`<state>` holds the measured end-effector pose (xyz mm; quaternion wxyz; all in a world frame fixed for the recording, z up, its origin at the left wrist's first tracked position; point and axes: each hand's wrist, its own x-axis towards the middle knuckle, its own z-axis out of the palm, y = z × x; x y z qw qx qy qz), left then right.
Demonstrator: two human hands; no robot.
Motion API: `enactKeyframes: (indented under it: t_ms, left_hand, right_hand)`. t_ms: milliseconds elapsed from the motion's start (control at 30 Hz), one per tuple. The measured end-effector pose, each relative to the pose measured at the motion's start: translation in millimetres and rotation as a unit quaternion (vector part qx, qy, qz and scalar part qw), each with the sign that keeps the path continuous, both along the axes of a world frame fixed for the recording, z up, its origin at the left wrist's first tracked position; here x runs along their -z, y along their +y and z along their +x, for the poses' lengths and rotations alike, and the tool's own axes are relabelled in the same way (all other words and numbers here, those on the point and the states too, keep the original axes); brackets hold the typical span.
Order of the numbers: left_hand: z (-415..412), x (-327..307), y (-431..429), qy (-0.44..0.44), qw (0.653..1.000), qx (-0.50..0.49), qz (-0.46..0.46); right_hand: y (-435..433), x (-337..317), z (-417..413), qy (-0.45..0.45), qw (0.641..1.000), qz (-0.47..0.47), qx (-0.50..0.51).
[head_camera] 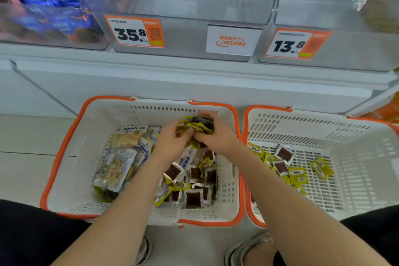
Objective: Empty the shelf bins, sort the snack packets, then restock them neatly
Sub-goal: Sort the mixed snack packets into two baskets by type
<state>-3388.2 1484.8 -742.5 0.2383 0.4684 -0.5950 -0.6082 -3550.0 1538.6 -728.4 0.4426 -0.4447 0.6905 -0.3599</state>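
Both hands were over the left basket, curled round one bunch of small yellow packets. My left hand gripped it from the near side. My right hand cupped the far side, fingers bent over the top. Neither hand was open. I judge it took two hands because the bunch was loose and one hand would shed some.

The left basket held the mix. Big fish-slice packs lay on its left. More loose small packets, yellow and brown-windowed, were heaped on its right under my wrists. The right basket stood just beside it, rims touching or nearly so. It held only a scatter of the same small packets, so I read it as the sorted pile for that kind. The bunch likely belonged there next; that's a guess.

On the shelf above, the centre bin and right bin looked bare. The left bin held blue packs. The price tags sat on the bin fronts. So emptying looked done for those two, sorting was midway, and restocking was not begun.
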Motion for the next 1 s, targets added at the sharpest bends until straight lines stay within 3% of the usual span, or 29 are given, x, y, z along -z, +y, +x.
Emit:
enactKeyframes:
  t_ms: [67, 167, 300, 400, 500, 567, 600, 667, 767, 833, 900, 1000]
  left_hand:
    - [-6, -17, 1, -0.012, 0.999, 0.028, -0.031]
    - [-30, -40, 13, -0.034, 0.999, 0.009, -0.013]
    - [-75, -57, 55, -0.029, 0.999, -0.009, 0.009]
    - [-100, -53, 89, -0.032, 0.999, 0.031, 0.016]
    - [-114, -55, 118, -0.037, 0.979, 0.19, 0.06]
    - [-115, -54, 128, -0.056, 0.957, 0.284, -0.013]
    - [-113, -52, 128, -0.06, 0.958, 0.273, -0.067]
    - [-100, -46, 122, -0.074, 0.969, 0.175, -0.16]
    - [-69, -24, 95, -0.127, 0.963, 0.056, -0.231]
    - [-44, 2, 72, -0.216, 0.948, 0.063, -0.225]
    - [-14, 32, 53, -0.337, 0.91, 0.123, -0.209]
    - [27, 66, 34, -0.494, 0.816, 0.196, -0.227]
  right_hand:
    - [9, -24, -10, -0.059, 0.998, -0.018, -0.004]
    - [29, -54, -37, -0.073, 0.997, -0.014, 0.006]
    - [69, -78, -80, -0.129, 0.985, 0.075, 0.087]
    - [105, -82, -116, -0.06, 0.978, 0.125, 0.159]
    - [130, -83, -141, 0.026, 0.962, 0.227, 0.147]
    - [136, -79, -144, 0.179, 0.921, 0.339, 0.068]
    - [135, -77, -140, 0.267, 0.898, 0.348, 0.045]
    - [122, -69, -127, 0.338, 0.903, 0.254, 0.078]
    - [94, -60, -92, 0.262, 0.953, 0.07, 0.135]
    - [77, -60, -60, 0.216, 0.974, 0.013, 0.06]
    - [62, -51, -33, 0.203, 0.977, 0.014, -0.059]
    - [47, -21, -6, 0.282, 0.935, 0.083, -0.198]
